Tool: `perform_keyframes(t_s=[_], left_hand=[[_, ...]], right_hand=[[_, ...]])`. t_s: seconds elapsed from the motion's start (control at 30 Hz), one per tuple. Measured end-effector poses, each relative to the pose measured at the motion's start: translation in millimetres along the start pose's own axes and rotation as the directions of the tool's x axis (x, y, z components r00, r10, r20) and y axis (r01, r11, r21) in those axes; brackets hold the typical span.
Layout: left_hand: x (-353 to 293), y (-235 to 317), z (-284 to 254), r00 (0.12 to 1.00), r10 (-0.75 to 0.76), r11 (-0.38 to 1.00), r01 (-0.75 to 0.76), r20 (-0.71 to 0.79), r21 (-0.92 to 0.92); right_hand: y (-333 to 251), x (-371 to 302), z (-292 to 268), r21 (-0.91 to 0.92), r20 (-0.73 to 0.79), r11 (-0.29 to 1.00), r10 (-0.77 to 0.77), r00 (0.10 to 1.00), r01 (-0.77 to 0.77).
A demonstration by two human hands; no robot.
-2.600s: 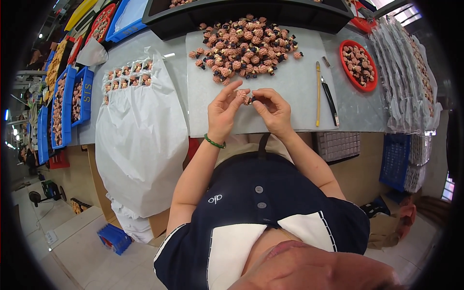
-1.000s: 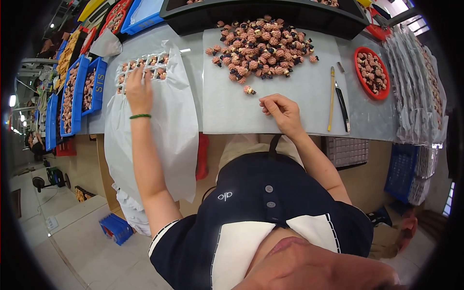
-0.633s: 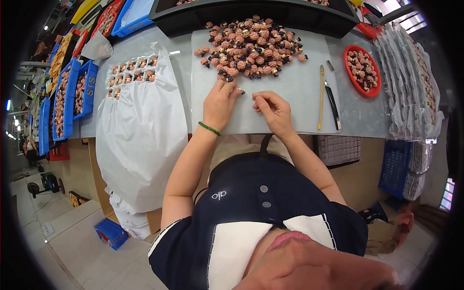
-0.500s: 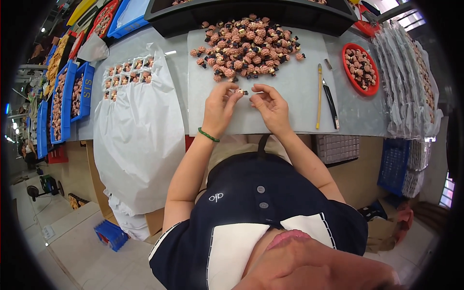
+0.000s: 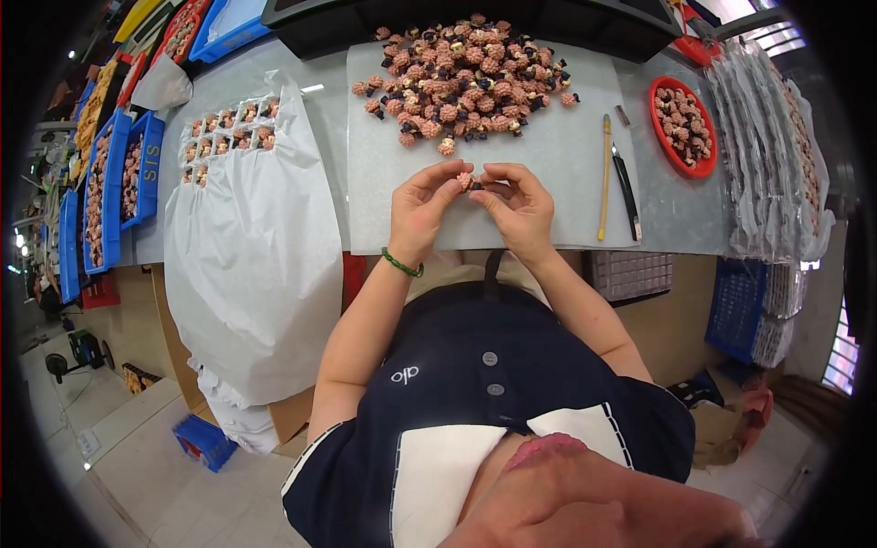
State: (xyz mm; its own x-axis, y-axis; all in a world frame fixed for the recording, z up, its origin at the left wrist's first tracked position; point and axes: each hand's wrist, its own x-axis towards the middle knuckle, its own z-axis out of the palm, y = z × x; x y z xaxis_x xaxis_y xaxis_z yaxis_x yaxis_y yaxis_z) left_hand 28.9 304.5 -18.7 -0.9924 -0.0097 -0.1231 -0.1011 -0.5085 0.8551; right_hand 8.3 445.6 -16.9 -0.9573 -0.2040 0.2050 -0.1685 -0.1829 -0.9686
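Note:
A small figurine [image 5: 465, 181] with a bumpy pink top and a dark lower part is pinched between my two hands over the white sheet [image 5: 393, 192]. My left hand [image 5: 420, 215] holds the pink side with thumb and fingers closed. From the other side, my right hand [image 5: 525, 212] closes its thumb and fingertips at the dark end. Just beyond my fingers lies a single figurine [image 5: 446, 146], face up. A large pile of similar figurines [image 5: 475, 82] covers the far part of the sheet.
Right of the sheet's middle lie a yellow stick [image 5: 604, 183] and a black-handled craft knife [image 5: 626, 192]. A red bowl [image 5: 657, 128] of figurines is farther right, by stacked plastic trays [image 5: 776, 146]. At left, white film [image 5: 256, 237] partly covers a filled tray; blue bins [image 5: 112, 210] stand beyond.
My right hand has come in from apart to grip the figurine's dark end. The figurine has turned, its pink top now showing. The whole view has shifted slightly.

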Motion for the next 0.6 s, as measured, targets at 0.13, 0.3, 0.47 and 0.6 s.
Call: perform_keyframes(t_s=[0.13, 0.3, 0.47, 0.6], left_hand=[[1, 1, -4, 0.999, -0.033, 0.998, 0.032, -0.024, -0.056], [0, 0, -7, 1.0, 0.025, 1.0, -0.025, -0.009, 0.002], [-2, 1, -8, 0.997, 0.069, 0.998, -0.07, -0.034, -0.005], [-4, 6, -10, 0.997, 0.017, 0.981, -0.031, -0.074, -0.191]], right_hand=[[0, 0, 3, -0.016, -0.006, 0.999, 0.035, 0.999, -0.035], [0, 1, 5, -0.068, 0.013, 0.997, 0.031, 0.999, -0.03], [-2, 2, 8, -0.194, 0.043, 0.981, 0.036, 0.998, -0.027], [-9, 10, 11, -0.36, 0.042, 0.933, 0.016, 0.999, 0.0]])
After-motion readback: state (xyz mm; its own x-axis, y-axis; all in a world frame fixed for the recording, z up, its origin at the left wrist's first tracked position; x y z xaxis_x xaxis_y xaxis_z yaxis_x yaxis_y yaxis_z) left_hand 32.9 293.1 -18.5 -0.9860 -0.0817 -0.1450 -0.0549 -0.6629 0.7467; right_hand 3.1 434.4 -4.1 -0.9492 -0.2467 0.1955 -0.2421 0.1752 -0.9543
